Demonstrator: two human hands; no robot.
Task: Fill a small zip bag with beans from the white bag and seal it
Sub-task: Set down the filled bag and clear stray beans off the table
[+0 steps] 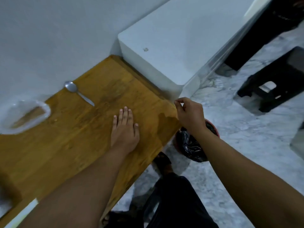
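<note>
Left hand (125,129) lies flat on the table (69,145); right hand (189,114) has its grip curled, contents unclear

Spoon (72,88) and, perhaps, a bag (24,116) obstruct table's (65,145) left.

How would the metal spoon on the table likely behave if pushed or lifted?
The spoon looks like rigid metal, so it should probably keep its shape. Lying flat on the wooden table, it would likely slide, not roll.
</note>
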